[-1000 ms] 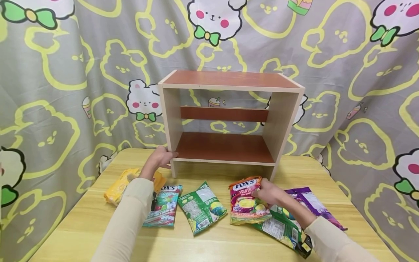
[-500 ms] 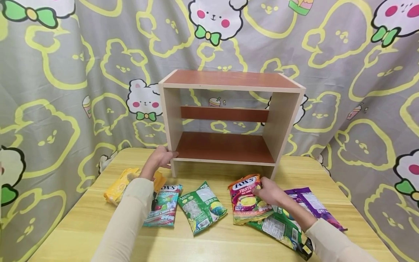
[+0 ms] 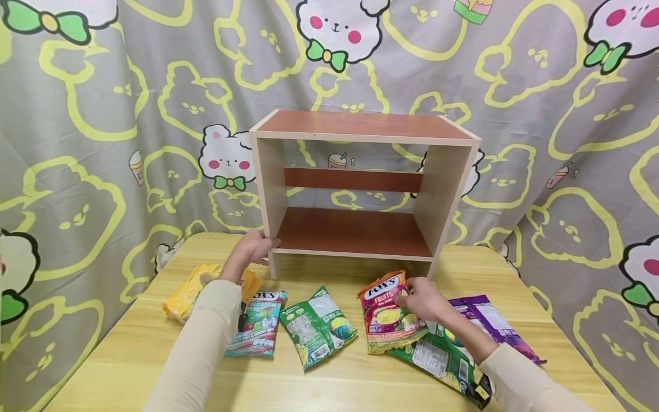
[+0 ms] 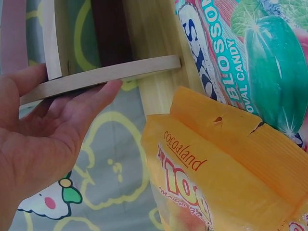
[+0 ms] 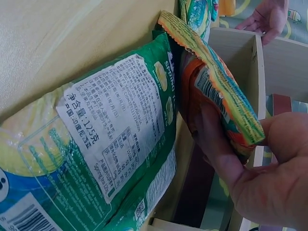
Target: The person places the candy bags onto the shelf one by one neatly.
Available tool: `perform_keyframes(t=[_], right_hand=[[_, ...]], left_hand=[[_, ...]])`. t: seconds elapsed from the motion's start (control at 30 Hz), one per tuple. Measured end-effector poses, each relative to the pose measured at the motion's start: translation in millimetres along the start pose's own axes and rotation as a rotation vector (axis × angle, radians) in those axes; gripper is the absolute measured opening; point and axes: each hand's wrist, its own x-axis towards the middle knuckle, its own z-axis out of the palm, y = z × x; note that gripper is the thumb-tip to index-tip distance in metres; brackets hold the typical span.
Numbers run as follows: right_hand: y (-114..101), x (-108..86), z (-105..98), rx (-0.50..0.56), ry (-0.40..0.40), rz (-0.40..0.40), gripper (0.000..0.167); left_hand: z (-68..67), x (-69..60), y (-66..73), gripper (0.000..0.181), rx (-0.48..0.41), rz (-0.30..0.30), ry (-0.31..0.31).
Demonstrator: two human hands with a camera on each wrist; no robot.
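Observation:
My right hand (image 3: 423, 298) pinches the right edge of an orange and red Fox's Fruits candy bag (image 3: 389, 317), thumb and fingers on opposite faces in the right wrist view. The bag leans tilted, its lower end over a green candy bag (image 3: 437, 361) lying label side up. Over at the left, my left hand (image 3: 253, 248) holds the side panel of a small wooden shelf (image 4: 108, 73). In the left wrist view its thumb is on one side of the panel and its fingers on the other. The shelf's brown board (image 3: 355, 232) bears nothing.
A yellow Cocoaland bag (image 3: 187, 290) and a teal Fox's Blossom bag (image 3: 257, 327) lie near my left forearm. Another green candy bag (image 3: 318, 329) is in the middle of the wooden table (image 3: 329, 392). A purple bag (image 3: 494, 320) lies beyond my right forearm. Patterned curtain hangs behind.
The Fox's Fruits bag has been raised a little at its top and turned slightly anticlockwise in my right hand. The green bag beneath shifted slightly. My left hand stayed in place.

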Motion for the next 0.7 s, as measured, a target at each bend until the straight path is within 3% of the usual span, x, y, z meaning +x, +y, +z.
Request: perform_keyframes(t=[0.5, 0.7], right_hand=[[-6.3, -1.8, 1.2, 0.012, 0.066, -0.087, 0.024], [-7.2, -1.6, 1.2, 0.021, 0.074, -0.083, 0.023]], left_hand=[[0.4, -2.1, 0.4, 0.054, -0.001, 0.000, 0.005], [0.9, -3.2, 2.3, 0.053, 0.005, 0.005, 0.006]])
